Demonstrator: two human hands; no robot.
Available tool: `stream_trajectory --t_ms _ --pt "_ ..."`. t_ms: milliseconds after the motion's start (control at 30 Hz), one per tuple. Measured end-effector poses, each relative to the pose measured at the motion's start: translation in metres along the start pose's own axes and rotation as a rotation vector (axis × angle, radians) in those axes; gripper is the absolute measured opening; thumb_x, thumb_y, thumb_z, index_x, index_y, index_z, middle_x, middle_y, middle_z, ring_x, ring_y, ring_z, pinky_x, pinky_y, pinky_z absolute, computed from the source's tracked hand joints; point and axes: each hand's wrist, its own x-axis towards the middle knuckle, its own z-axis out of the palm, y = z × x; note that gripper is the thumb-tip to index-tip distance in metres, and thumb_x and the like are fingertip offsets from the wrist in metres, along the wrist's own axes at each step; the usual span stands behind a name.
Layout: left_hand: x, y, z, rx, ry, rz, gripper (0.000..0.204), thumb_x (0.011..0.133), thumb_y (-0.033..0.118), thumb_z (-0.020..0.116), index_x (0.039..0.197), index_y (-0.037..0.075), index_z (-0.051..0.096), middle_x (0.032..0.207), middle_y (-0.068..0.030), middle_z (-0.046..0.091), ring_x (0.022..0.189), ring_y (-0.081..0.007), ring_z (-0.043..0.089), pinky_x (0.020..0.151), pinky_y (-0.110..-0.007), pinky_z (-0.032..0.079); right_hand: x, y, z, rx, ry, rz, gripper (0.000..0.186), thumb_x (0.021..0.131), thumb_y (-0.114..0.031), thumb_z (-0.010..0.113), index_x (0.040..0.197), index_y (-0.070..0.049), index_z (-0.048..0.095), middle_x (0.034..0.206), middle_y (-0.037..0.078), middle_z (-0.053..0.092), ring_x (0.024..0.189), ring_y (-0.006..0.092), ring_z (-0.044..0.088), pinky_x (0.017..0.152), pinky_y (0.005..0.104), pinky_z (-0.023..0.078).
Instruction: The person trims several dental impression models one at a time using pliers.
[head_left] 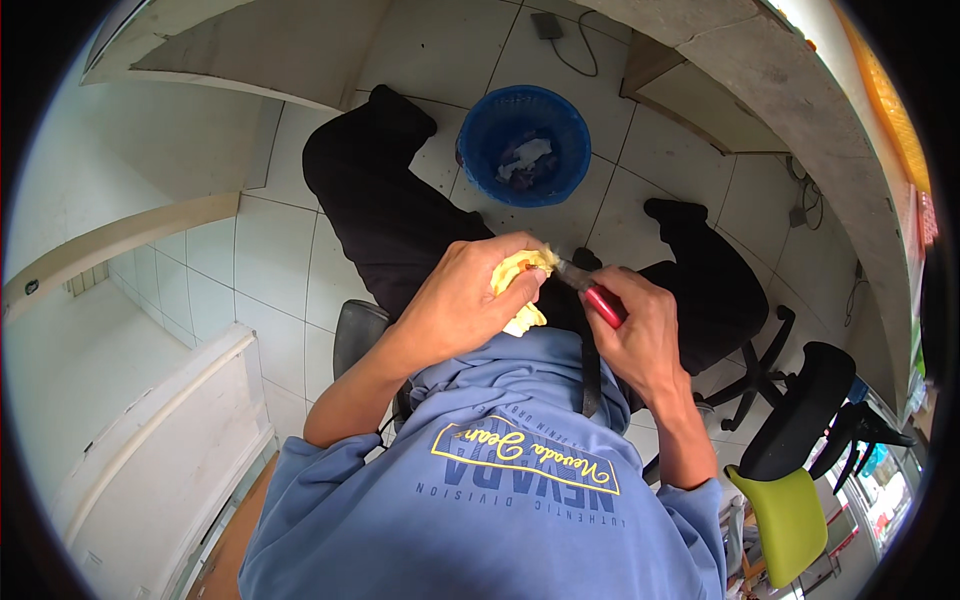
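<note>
My left hand (468, 298) grips a crumpled yellow piece of soft material (521, 318), perhaps cloth, with a small brown bit showing near my thumb. My right hand (642, 330) is closed round a red-handled tool (604, 304), whose metal end reaches into the upper edge of the yellow piece; its tip is too small to make out. Both hands are held over my lap, between my blue shirt (510, 510) and my dark-trousered legs. A dark strap (590, 385) hangs below the tool.
A blue bin (523, 100) holding scraps stands on the tiled floor beyond my knees. Desk panels (185, 140) curve along the left and top. A grey power adapter (546, 27) with a cable lies at the top. A green-seated chair (785, 515) is at lower right.
</note>
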Motion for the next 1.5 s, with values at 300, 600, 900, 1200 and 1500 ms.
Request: stream_trajectory --t_ms 300,600,900,1200,1500 --pt "0.000 -0.020 0.000 -0.080 0.024 0.063 0.022 0.099 0.016 0.063 0.113 -0.001 0.065 0.085 -0.0073 0.071 0.079 -0.0101 0.067 0.072 -0.025 0.052 0.006 -0.005 -0.003 0.102 0.017 -0.012 0.031 0.082 -0.006 0.070 0.113 0.000 0.066 0.100 0.017 0.064 0.087 0.0326 0.067 0.078 0.0386 0.052" --pt "-0.002 -0.024 0.002 -0.353 0.041 0.075 0.021 0.103 0.018 0.057 0.112 -0.001 0.060 0.094 -0.0098 0.071 0.091 -0.0124 0.069 0.079 -0.025 0.055 0.006 -0.021 -0.004 0.160 0.026 0.024 0.037 0.083 -0.003 0.066 0.120 -0.001 0.064 0.103 0.018 0.063 0.090 0.0310 0.065 0.081 0.0387 0.051" --pt "-0.005 -0.031 0.022 -0.473 0.186 0.152 0.014 0.097 0.006 0.062 0.105 -0.004 0.060 0.091 -0.0085 0.071 0.085 -0.0077 0.066 0.075 -0.025 0.053 0.006 -0.023 0.012 0.138 0.091 -0.100 0.044 0.075 0.001 0.063 0.119 -0.001 0.063 0.103 0.019 0.062 0.094 0.0357 0.063 0.083 0.0414 0.051" --pt "-0.008 -0.028 0.030 -0.348 0.319 0.199 0.011 0.092 0.003 0.064 0.100 -0.004 0.063 0.081 -0.0090 0.070 0.078 -0.0082 0.066 0.070 -0.026 0.054 0.000 -0.017 0.015 0.083 0.089 -0.142 0.053 0.071 0.002 0.064 0.124 -0.004 0.061 0.105 0.018 0.061 0.099 0.0357 0.060 0.086 0.0426 0.050" --pt "-0.012 -0.014 0.032 -0.116 0.344 0.192 0.009 0.093 0.001 0.062 0.100 -0.004 0.064 0.085 -0.0059 0.069 0.078 -0.0062 0.063 0.071 -0.023 0.052 -0.002 -0.013 0.016 0.059 0.092 -0.046 0.039 0.073 0.001 0.069 0.112 -0.002 0.067 0.091 0.015 0.062 0.081 0.0329 0.064 0.071 0.0395 0.052"
